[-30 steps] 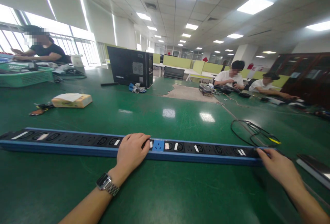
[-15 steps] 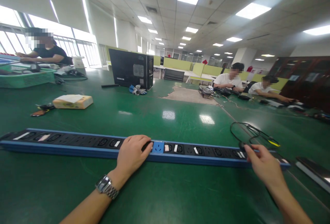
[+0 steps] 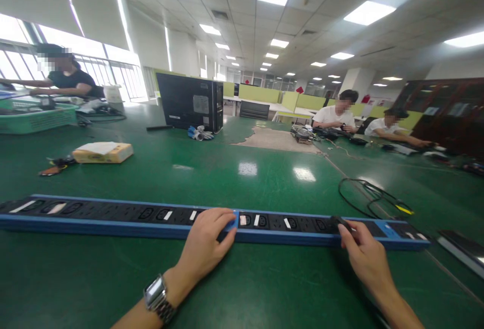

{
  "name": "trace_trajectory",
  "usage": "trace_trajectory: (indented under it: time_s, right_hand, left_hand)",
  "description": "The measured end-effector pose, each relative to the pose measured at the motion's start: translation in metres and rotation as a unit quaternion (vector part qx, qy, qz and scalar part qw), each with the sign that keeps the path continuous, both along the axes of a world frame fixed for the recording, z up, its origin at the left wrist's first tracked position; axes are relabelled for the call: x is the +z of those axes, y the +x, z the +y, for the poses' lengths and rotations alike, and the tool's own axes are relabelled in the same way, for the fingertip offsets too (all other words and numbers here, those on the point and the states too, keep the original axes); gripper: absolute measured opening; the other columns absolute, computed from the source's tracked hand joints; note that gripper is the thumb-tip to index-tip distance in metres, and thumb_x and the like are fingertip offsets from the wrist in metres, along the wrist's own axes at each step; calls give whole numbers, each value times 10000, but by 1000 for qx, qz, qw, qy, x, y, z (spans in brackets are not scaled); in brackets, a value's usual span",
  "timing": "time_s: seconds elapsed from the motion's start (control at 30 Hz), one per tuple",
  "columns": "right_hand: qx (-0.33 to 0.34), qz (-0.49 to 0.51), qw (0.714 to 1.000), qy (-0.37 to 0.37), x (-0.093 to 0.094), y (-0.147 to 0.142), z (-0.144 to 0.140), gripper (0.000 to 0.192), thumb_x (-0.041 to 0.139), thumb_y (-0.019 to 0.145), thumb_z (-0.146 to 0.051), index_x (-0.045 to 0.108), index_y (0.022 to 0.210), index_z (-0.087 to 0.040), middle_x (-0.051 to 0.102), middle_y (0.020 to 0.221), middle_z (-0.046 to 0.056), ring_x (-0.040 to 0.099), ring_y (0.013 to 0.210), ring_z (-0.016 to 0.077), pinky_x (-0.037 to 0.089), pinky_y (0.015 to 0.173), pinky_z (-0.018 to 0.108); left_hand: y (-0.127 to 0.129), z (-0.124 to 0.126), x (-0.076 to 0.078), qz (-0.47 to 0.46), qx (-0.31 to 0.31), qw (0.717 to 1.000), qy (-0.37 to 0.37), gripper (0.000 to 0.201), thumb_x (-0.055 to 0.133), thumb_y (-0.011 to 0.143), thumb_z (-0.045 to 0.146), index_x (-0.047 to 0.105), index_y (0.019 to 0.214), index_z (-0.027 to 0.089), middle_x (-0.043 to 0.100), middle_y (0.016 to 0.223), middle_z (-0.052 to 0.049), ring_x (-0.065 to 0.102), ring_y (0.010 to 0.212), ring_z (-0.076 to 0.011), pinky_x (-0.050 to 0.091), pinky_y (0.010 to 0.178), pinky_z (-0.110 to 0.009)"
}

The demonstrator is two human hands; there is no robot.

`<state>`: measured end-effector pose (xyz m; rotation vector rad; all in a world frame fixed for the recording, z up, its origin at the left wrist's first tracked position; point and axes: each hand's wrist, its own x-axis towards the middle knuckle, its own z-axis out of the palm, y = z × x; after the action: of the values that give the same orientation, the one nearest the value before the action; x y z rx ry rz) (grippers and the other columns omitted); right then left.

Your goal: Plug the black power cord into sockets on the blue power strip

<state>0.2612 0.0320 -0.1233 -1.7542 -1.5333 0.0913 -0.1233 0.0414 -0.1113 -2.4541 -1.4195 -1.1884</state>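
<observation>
A long blue and black power strip (image 3: 287, 236) lies across the green table in front of me, with several sockets and white stickers along its top. My left hand (image 3: 209, 238), with a metal watch (image 3: 158, 296) on the wrist, wraps over the strip's middle and partly covers a blue socket. In my right hand (image 3: 365, 251) a black plug (image 3: 336, 221) is pinched between thumb and fingers, at the strip's top face towards its right part. I cannot tell whether the plug sits in a socket. A dark cord runs below this hand.
Behind the strip's right end lies a coiled black cable (image 3: 372, 195). A tissue pack (image 3: 109, 153), a green basket (image 3: 41, 119), gloves (image 3: 200, 133) and a black computer case (image 3: 187, 102) stand farther back. A dark flat object (image 3: 459, 248) is at the right. Other people sit at the table.
My right hand has moved left along the strip with the plug, uncovering a blue socket near the right end. My left hand has shifted right, onto the middle blue socket.
</observation>
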Motion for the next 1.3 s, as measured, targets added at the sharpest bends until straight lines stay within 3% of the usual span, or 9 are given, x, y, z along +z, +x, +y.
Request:
trace_trajectory:
  time_s: [0.2,0.37,0.5,0.7,0.93,1.17,1.3]
  right_hand:
    - [-63,-17,998,-4,6,7,1,450,424,850,-597,598,1022,-219,669,655,17,621,620,209,435,592,286]
    - [-134,-103,983,-76,46,22,6,460,347,867,-596,614,946,-230,684,688,50,631,680,252,414,609,321]
    - [-111,-154,972,-141,70,26,17,493,325,861,-609,630,874,-222,682,695,68,633,695,253,410,614,324]
    - [-11,-221,930,-292,59,20,42,471,304,892,-513,622,738,-202,706,793,121,650,806,275,422,707,350]
    - [-20,-251,913,-320,59,24,46,476,302,900,-501,628,748,-189,706,824,146,664,846,294,438,748,371]
    - [-54,-298,902,-308,53,3,37,428,266,919,-479,560,875,-170,696,901,181,667,896,337,455,753,429]
    - [-37,-306,895,-323,54,2,35,417,262,923,-480,536,884,-168,693,930,189,664,918,348,460,771,452]
  left_hand:
    - [1,0,-2,55,37,998,-4,253,541,876,285,654,1094,225,655,1158,-69,575,1087,-253,439,957,-468]
    - [3,0,-2,66,41,997,-14,250,527,885,291,659,1086,223,654,1163,-65,570,1089,-245,431,963,-464]
    - [2,1,-2,64,40,997,-17,252,526,887,296,658,1091,228,651,1171,-59,565,1100,-243,421,972,-462]
    - [3,0,-1,59,39,997,-21,255,531,881,292,656,1095,232,651,1167,-56,561,1101,-242,418,971,-458]
    - [3,1,-1,55,37,998,-12,250,543,868,281,656,1085,228,652,1152,-60,565,1088,-242,424,959,-450]
    - [3,0,-1,58,41,997,-11,250,538,872,281,654,1086,229,652,1151,-61,566,1083,-241,422,963,-451]
    - [3,2,-2,62,41,997,-10,247,530,878,285,653,1086,233,652,1149,-63,568,1080,-242,426,956,-452]
